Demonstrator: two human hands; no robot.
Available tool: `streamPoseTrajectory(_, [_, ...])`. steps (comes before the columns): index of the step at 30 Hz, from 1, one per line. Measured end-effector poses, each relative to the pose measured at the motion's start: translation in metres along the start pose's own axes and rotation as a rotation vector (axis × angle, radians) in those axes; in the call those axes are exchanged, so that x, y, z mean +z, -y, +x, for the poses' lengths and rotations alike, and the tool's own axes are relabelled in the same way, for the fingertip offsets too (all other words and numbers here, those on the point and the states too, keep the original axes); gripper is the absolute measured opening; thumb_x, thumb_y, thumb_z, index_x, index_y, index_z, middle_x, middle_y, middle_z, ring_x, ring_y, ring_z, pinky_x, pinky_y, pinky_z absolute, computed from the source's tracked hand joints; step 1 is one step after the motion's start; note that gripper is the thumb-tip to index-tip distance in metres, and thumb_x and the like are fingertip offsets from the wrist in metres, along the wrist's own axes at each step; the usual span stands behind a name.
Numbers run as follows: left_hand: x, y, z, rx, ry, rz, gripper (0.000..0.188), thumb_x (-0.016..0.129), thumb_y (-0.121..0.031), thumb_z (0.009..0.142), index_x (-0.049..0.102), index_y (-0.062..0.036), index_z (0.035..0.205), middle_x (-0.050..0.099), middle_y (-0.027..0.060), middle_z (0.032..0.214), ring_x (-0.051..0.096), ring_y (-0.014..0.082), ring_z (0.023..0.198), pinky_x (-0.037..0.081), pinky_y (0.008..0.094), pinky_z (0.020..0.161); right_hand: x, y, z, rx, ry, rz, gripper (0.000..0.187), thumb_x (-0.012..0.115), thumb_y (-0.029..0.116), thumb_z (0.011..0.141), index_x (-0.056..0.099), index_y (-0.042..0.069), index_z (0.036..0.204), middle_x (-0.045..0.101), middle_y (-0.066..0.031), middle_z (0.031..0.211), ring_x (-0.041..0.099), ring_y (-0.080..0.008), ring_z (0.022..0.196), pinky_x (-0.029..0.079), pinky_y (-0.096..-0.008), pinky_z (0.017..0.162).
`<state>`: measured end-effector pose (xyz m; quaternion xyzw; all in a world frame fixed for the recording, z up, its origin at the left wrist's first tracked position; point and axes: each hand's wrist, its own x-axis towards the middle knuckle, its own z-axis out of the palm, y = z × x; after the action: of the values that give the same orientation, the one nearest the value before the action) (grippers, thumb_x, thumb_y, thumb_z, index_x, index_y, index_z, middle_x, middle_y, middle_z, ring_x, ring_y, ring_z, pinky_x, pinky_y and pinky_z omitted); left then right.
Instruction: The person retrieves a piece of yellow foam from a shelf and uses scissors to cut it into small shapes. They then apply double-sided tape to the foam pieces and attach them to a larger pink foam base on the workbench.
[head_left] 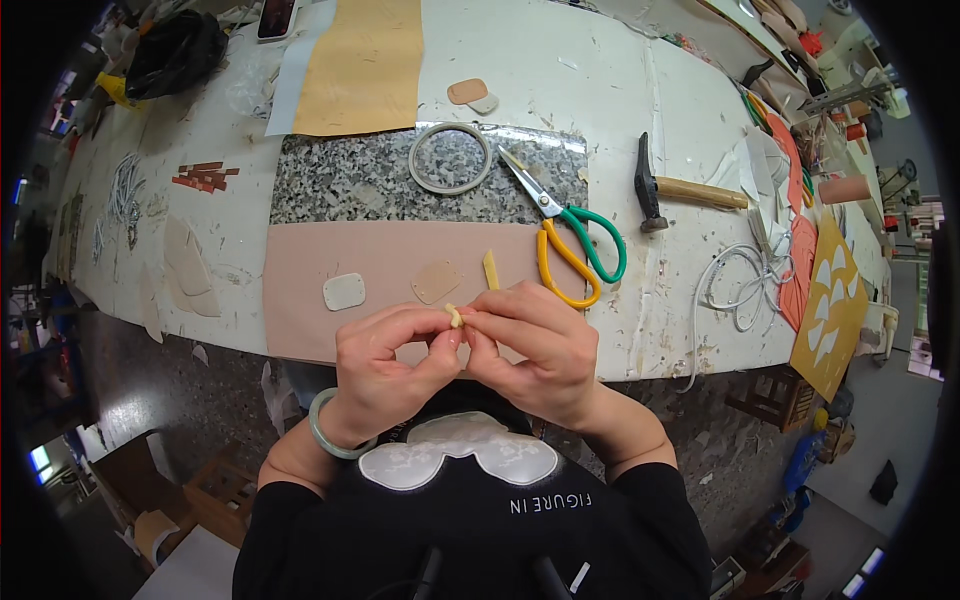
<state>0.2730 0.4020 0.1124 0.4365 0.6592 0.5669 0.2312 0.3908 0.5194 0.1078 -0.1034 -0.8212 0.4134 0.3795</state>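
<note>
Close to my body, over the front edge of the table, my left hand and my right hand meet fingertip to fingertip. Between them they pinch a small pale-yellow folded strip; its exact kind is too small to make out. Just beyond my fingers, on a pinkish-beige sheet, lie a white rounded patch, a beige rounded patch with small holes near its rim, and a short yellow strip. Scissors with one green and one yellow handle rest to the right, blades pointing away.
A speckled stone slab carries a roll of clear tape. To its right lies a hammer, with white cord nearer the edge. Reddish-brown strips, a tan sheet and two small patches sit farther off.
</note>
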Motion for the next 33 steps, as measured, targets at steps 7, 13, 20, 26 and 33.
streamPoseTrajectory(7, [-0.005, 0.0, -0.001, -0.128, 0.057, -0.131, 0.009, 0.064, 0.004, 0.076, 0.065, 0.0059, 0.084, 0.067, 0.0102, 0.079, 0.065, 0.0132, 0.071, 0.053, 0.0233, 0.065, -0.006, -0.003, -0.002, 0.271, 0.078, 0.249, 0.014, 0.065, -0.002, 0.07, 0.07, -0.002, 0.084, 0.067, -0.0108, 0.08, 0.062, -0.0184, 0.068, 0.05, -0.0268, 0.06])
streamPoseTrajectory(13, [-0.009, -0.001, -0.002, -0.242, 0.074, -0.306, 0.009, 0.06, 0.003, 0.08, 0.063, 0.0081, 0.087, 0.065, 0.0109, 0.079, 0.062, 0.0117, 0.066, 0.051, 0.0214, 0.059, -0.011, -0.001, -0.003, 0.46, 0.113, 0.412, 0.014, 0.064, 0.001, 0.076, 0.07, -0.002, 0.088, 0.067, -0.0108, 0.085, 0.062, -0.0149, 0.071, 0.05, -0.0254, 0.062])
streamPoseTrajectory(20, [-0.032, 0.01, 0.001, -0.634, 0.036, -0.687, 0.017, 0.052, -0.003, 0.081, 0.06, 0.0103, 0.087, 0.062, 0.0147, 0.069, 0.06, 0.0146, 0.054, 0.058, 0.0319, 0.056, -0.037, -0.045, -0.017, 0.44, 0.035, 1.106, 0.008, 0.06, 0.002, 0.081, 0.063, -0.005, 0.083, 0.06, -0.0152, 0.088, 0.056, -0.0186, 0.068, 0.048, -0.0274, 0.062])
streamPoseTrajectory(26, [-0.04, 0.027, -0.011, -0.846, 0.111, -1.142, 0.022, 0.051, -0.011, 0.085, 0.057, 0.009, 0.091, 0.059, 0.012, 0.075, 0.054, 0.0105, 0.057, 0.06, 0.0342, 0.054, -0.007, -0.011, -0.014, 0.317, 0.22, 0.387, 0.029, 0.073, 0.002, 0.073, 0.058, 0.002, 0.098, 0.057, -0.0115, 0.097, 0.056, -0.0183, 0.086, 0.048, -0.029, 0.065])
streamPoseTrajectory(33, [-0.045, 0.036, -0.029, -0.973, 0.123, -1.28, 0.021, 0.053, -0.017, 0.09, 0.059, 0.0038, 0.093, 0.059, 0.0067, 0.078, 0.051, 0.0078, 0.06, 0.06, 0.0314, 0.057, 0.023, -0.012, 0.0, 0.114, 0.313, 0.286, 0.024, 0.072, -0.004, 0.071, 0.065, 0.001, 0.093, 0.066, -0.01, 0.089, 0.063, -0.0221, 0.076, 0.05, -0.029, 0.063])
